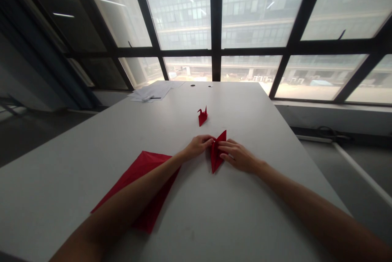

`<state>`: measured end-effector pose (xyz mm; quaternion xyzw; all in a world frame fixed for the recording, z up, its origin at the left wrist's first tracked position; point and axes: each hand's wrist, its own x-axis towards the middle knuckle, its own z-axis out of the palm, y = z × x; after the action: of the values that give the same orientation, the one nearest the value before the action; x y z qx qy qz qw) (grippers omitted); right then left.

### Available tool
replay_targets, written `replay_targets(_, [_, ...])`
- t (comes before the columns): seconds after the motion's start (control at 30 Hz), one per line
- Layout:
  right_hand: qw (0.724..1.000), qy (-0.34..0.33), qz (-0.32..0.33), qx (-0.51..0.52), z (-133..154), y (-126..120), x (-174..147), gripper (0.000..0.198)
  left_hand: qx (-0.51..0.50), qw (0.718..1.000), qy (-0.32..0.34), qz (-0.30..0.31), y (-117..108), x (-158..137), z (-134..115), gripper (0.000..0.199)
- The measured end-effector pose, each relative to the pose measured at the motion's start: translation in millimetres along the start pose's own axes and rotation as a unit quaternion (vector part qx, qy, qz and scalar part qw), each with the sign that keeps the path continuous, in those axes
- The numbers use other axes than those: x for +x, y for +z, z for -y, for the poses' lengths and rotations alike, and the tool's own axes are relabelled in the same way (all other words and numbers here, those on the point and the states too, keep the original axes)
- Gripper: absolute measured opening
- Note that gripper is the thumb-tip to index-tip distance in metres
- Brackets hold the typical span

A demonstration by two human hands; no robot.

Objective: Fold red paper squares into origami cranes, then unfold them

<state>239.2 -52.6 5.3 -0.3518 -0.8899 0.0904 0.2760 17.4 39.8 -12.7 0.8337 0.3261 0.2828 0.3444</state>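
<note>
A partly folded piece of red origami paper (216, 156), diamond-shaped with pointed ends, stands between my hands on the white table. My left hand (199, 146) pinches its left edge, fingertips closed. My right hand (239, 155) lies against its right side, fingers stretched flat over the paper and the thumb below them. Beyond my hands sits a finished red paper crane (202, 116). Under my left forearm lies a larger sheet of red paper (134, 176), partly covered by the arm.
Loose white papers (153, 91) with a dark pen-like object lie at the table's far left. Two small dark round spots mark the table's (239, 102) far end. Tall black-framed windows (216, 16) stand behind it. Cables (332, 133) lie on the floor at right.
</note>
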Motion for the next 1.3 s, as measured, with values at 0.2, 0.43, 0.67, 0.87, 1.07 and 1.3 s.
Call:
replay_targets(0.2, [0.999, -0.012, 0.024, -0.018, 1, -1, 1, 0.030, 0.013, 1.000, 0.004, 0.006, -1, 0, -3, 0.034])
replay_targets(0.43, [0.999, -0.004, 0.026, -0.044, 1, 0, 1, 0.035, 0.020, 1.000, 0.003, -0.008, 1, 0, 1, 0.030])
replay_targets(0.67, [0.998, 0.033, -0.047, 0.033, -7, 2, -6, 0.030, 0.092, 0.988, 0.094, -0.078, 9, -9, -12, 0.031])
replay_targets(0.87, [0.998, 0.038, -0.041, 0.003, -17, 6, -9, 0.017, 0.184, 0.972, 0.130, 0.064, 12, -13, -15, 0.047])
replay_targets(1.07, [0.998, 0.042, -0.046, -0.008, -21, 10, -9, 0.012, 0.265, 0.946, 0.123, 0.139, 13, -12, -10, 0.055])
replay_targets(1.3, [0.997, 0.050, -0.048, -0.025, -20, 10, -9, 0.011, 0.328, 0.926, 0.110, 0.152, 12, -13, -16, 0.061])
